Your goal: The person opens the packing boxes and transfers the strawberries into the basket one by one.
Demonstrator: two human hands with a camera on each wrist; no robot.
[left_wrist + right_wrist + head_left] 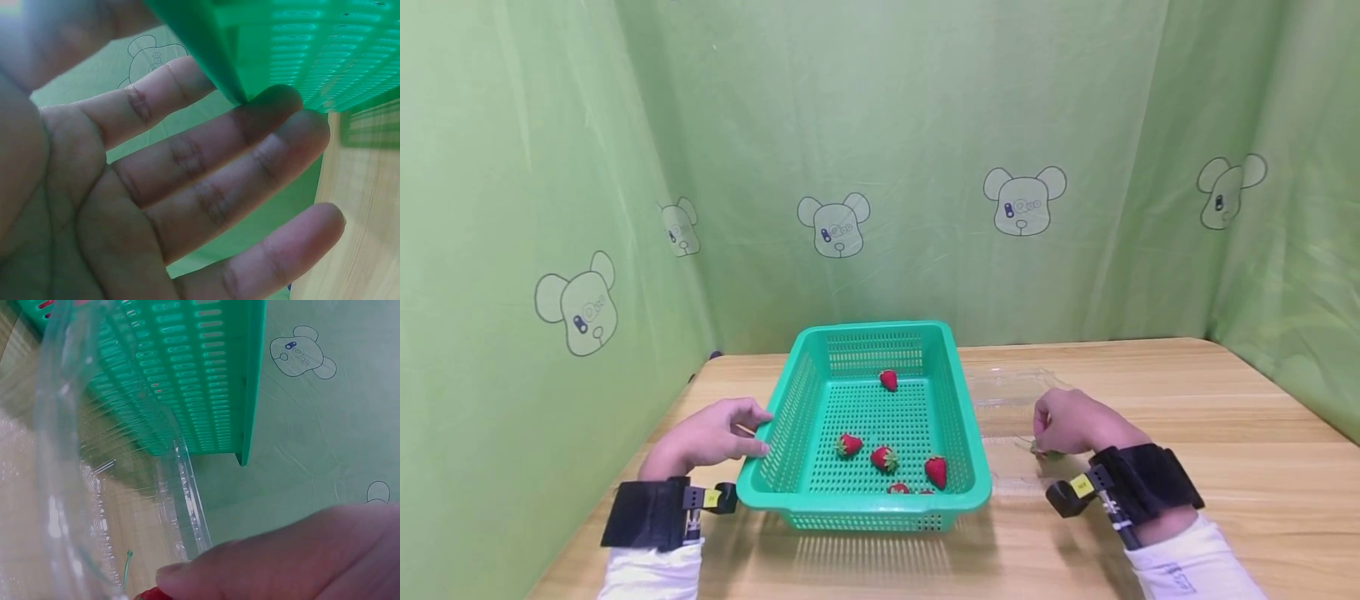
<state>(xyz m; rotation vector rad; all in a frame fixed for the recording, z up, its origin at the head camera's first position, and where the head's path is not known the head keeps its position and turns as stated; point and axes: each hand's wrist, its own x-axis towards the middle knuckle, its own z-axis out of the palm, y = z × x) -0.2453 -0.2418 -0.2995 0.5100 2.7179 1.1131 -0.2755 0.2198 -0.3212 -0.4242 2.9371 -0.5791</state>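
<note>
A green perforated plastic basket [967, 417] stands on the table with several red strawberries [849, 445] spread over its bottom. My left hand [718, 432] touches its left rim near the front corner; the fingers are nearly straight, with fingertips [312, 128] right against the rim in the left wrist view. To the right of the basket, my right hand [1075, 423] reaches down into a clear plastic box [187, 506]. Its thumb presses a strawberry [152, 594], of which only a red sliver and a green stem show at the bottom of the right wrist view.
The wooden table [1247, 433] extends to the right of the clear box. A green curtain [925, 275] with bear-head drawings hangs behind the table and along both sides. Black straps with small cameras sit around both wrists.
</note>
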